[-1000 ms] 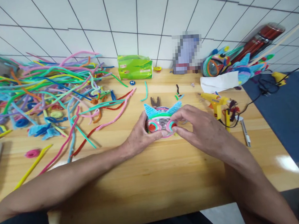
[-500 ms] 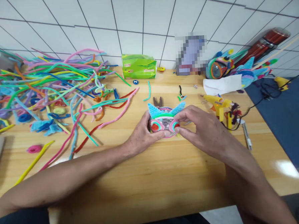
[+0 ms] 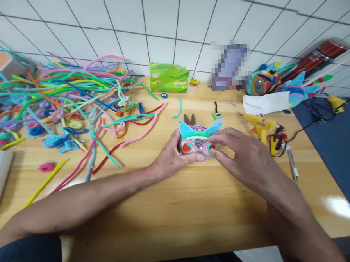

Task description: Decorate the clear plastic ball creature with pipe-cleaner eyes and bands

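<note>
Between my hands is a pipe-cleaner animal craft (image 3: 198, 142) with blue pointed ears, a green and white band and round red-centred eyes on a clear, shiny body. My left hand (image 3: 176, 152) is closed around its left side, the thumb lying along the lower front. With thumb and fingertips my right hand (image 3: 237, 149) pinches the right eye (image 3: 211, 146), partly covering it. Just behind the craft, the dark jaws of pliers (image 3: 189, 119) show; the rest of them is hidden.
Loose pipe cleaners (image 3: 73, 89) pile up at the left. A green tissue pack (image 3: 169, 78) stands by the tiled wall. To the right are a yellow glue gun (image 3: 259, 124), a utility knife (image 3: 293, 164), a white paper (image 3: 266, 102), another craft (image 3: 260, 83) and a red flask (image 3: 320, 57).
The whole scene has shifted slightly to the right in view as the camera turned. Both hands keep the same hold on the craft.
</note>
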Demonstrator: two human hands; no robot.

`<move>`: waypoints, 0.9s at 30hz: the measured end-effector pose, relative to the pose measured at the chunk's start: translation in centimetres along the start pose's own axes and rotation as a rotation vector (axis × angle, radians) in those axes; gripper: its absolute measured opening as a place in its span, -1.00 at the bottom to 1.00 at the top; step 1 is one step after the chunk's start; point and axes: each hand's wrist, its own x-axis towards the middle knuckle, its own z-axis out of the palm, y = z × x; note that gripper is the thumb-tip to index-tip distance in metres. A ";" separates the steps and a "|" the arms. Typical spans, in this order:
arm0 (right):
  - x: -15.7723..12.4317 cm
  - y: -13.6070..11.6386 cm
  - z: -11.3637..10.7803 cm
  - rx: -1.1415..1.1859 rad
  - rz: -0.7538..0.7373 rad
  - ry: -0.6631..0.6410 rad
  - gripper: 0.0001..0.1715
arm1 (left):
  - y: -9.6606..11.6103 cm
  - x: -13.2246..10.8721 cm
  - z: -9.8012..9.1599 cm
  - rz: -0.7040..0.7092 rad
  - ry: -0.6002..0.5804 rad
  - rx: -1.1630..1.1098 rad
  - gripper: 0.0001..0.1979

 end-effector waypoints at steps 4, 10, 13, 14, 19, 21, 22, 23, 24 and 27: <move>-0.1 -0.1 0.0 -0.054 -0.024 0.017 -0.84 | 0.2 0.2 -0.4 0.030 0.000 -0.080 -0.31; -0.1 -0.2 0.1 -0.067 -0.032 0.039 -0.83 | 0.1 1.3 -0.8 -0.056 0.047 -0.182 -0.42; -0.1 -0.2 0.2 -0.080 -0.034 0.049 -0.82 | 0.2 1.4 -0.9 -0.065 0.055 -0.149 -0.45; -0.1 -0.2 0.2 -0.083 -0.036 0.053 -0.82 | 0.3 1.4 -0.9 -0.065 0.055 -0.143 -0.46; -0.1 -0.3 0.3 -0.097 -0.051 0.070 -0.81 | 0.4 1.2 -1.0 -0.055 0.044 -0.122 -0.53; -0.1 -0.4 0.3 -0.105 -0.053 0.075 -0.81 | 0.2 1.2 -1.1 -0.058 0.039 -0.127 -0.54; -0.1 -0.4 0.3 -0.110 -0.052 0.075 -0.81 | 0.0 1.3 -1.1 -0.061 0.034 -0.137 -0.53; -0.1 -0.4 0.3 -0.116 -0.051 0.073 -0.81 | -0.2 1.3 -1.1 -0.062 0.035 -0.151 -0.51; -0.1 -0.4 0.2 -0.120 -0.050 0.071 -0.80 | -0.4 1.3 -1.1 -0.061 0.038 -0.165 -0.50; -0.1 -0.4 0.2 -0.123 -0.044 0.074 -0.80 | -0.6 1.4 -1.2 -0.063 0.042 -0.175 -0.47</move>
